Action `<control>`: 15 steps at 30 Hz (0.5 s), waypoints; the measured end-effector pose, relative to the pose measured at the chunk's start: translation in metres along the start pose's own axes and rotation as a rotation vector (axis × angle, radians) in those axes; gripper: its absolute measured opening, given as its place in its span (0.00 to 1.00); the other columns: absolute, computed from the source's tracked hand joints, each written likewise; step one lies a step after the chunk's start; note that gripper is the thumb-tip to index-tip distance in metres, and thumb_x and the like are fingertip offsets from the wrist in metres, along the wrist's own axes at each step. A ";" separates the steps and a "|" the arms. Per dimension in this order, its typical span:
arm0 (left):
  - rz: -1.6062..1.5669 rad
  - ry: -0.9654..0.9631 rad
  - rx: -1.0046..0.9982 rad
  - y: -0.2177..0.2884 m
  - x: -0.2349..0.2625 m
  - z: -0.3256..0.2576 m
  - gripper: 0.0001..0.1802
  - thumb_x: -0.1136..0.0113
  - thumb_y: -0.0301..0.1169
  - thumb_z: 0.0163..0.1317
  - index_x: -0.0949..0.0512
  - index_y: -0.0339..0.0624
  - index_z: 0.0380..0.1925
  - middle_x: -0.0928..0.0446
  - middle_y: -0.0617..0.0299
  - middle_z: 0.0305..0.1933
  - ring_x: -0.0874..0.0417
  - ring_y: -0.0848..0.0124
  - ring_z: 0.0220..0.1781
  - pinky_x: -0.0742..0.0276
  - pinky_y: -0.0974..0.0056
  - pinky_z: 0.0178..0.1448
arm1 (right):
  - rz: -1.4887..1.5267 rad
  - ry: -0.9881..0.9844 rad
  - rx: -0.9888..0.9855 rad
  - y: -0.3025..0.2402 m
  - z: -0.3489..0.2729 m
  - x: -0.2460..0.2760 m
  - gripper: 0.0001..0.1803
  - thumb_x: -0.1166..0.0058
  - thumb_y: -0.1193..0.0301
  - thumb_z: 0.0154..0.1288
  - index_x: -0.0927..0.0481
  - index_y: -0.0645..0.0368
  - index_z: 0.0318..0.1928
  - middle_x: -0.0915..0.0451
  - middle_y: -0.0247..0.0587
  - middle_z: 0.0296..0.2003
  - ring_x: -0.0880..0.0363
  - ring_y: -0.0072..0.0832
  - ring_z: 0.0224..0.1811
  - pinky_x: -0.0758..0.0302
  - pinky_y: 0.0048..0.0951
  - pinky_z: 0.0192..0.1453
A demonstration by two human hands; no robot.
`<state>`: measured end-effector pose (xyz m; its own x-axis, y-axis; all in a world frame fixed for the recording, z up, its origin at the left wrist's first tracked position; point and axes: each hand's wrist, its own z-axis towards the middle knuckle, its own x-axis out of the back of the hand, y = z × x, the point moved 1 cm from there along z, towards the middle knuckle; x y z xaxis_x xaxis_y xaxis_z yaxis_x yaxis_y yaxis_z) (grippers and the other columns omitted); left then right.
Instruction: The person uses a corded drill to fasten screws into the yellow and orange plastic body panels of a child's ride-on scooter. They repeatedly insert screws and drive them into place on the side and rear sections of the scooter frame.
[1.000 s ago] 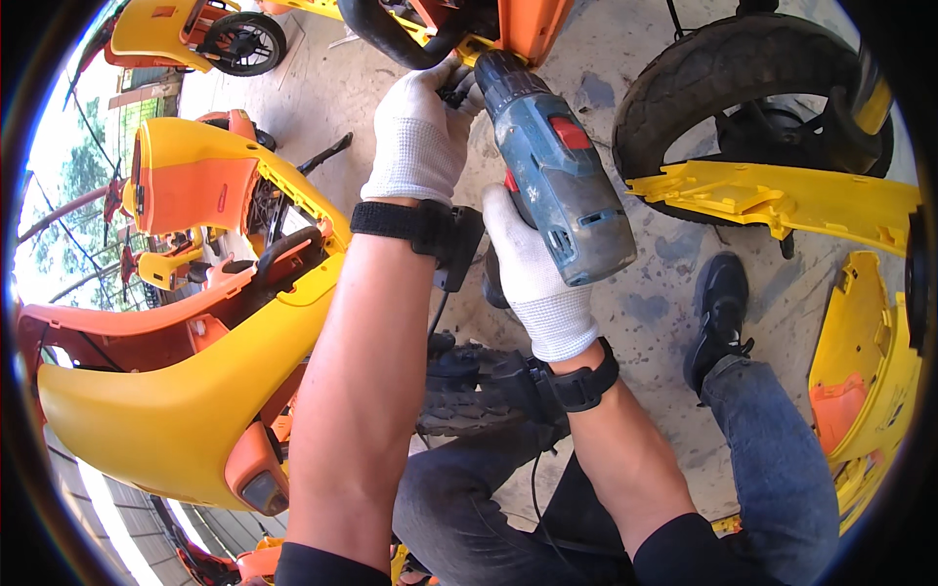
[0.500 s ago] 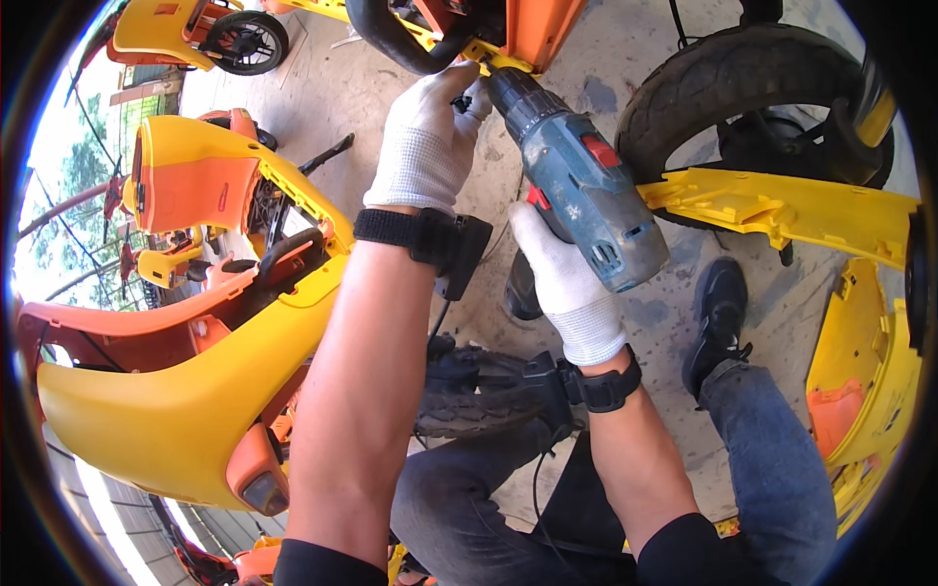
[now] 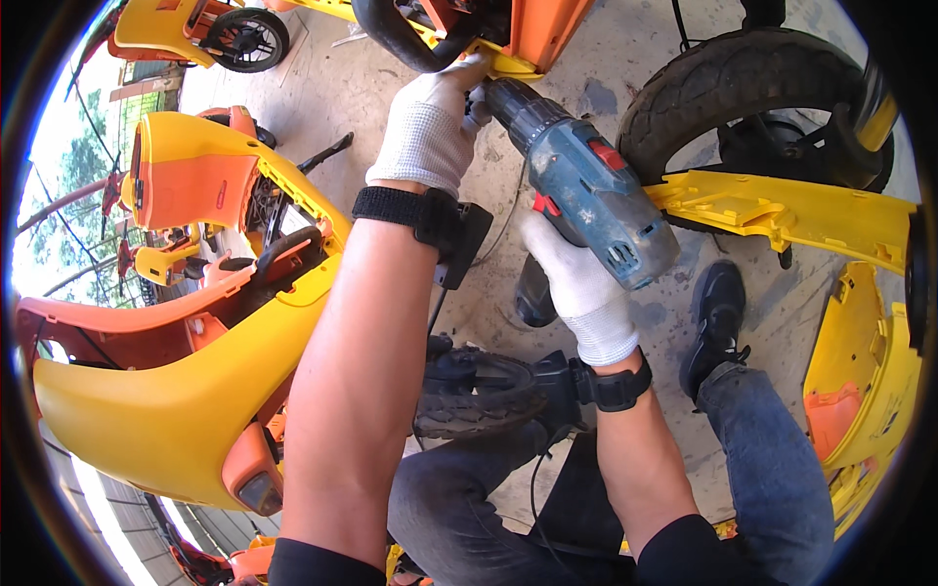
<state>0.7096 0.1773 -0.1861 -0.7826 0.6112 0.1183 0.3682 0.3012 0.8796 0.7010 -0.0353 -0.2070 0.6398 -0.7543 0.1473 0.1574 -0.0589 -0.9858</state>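
Observation:
In a white knit glove, my right hand (image 3: 576,269) is wrapped round the grip of a blue-grey cordless drill (image 3: 601,190) with red switches. The drill's black chuck points up and left, close to my left fingers and the yellow lower edge of an orange panel (image 3: 547,34). My gloved left hand (image 3: 430,122) has its fingers pinched against the yellow trim (image 3: 503,61) at that panel's lower corner. Small dark pieces show between its thumb and fingers, too little seen to name. My left fingers and the chuck hide the drill's tip.
A black tyre (image 3: 743,59) stands at the upper right beside a loose yellow plastic part (image 3: 791,210). Large yellow body shells (image 3: 176,400) fill the left. More yellow panels (image 3: 860,361) lie at far right. Another wheel (image 3: 479,391) sits below my hands, near my shoe (image 3: 718,313).
The drill and my right hand have shifted slightly down and to the right, the chuck moving a little off the yellow trim. My left fingers remain at the trim, the hand turned slightly.

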 end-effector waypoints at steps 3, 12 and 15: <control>0.105 -0.124 -0.218 -0.020 0.035 0.017 0.13 0.45 0.22 0.69 0.25 0.26 0.50 0.22 0.55 0.47 0.21 0.75 0.41 0.20 0.76 0.44 | 0.099 0.006 -0.044 -0.006 -0.003 0.004 0.12 0.41 0.74 0.63 0.16 0.47 0.47 0.18 0.40 0.41 0.18 0.36 0.42 0.22 0.33 0.46; -0.490 -0.056 0.141 -0.002 0.006 -0.027 0.13 0.51 0.21 0.70 0.27 0.26 0.51 0.25 0.52 0.44 0.23 0.68 0.39 0.22 0.68 0.47 | 0.369 -0.048 -0.352 -0.001 -0.019 0.023 0.12 0.37 0.73 0.62 0.16 0.46 0.46 0.18 0.40 0.45 0.18 0.35 0.45 0.22 0.34 0.49; -0.453 -0.077 0.104 0.000 0.007 -0.033 0.13 0.50 0.23 0.71 0.28 0.26 0.52 0.25 0.52 0.44 0.23 0.69 0.39 0.21 0.68 0.47 | 0.251 -0.116 -0.269 0.004 -0.022 0.027 0.12 0.36 0.73 0.61 0.15 0.45 0.46 0.18 0.39 0.46 0.19 0.33 0.45 0.22 0.33 0.49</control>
<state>0.6882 0.1574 -0.1702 -0.8378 0.4526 -0.3053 0.0493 0.6197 0.7833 0.7023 -0.0696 -0.2085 0.7169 -0.6887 -0.1085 -0.2079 -0.0627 -0.9761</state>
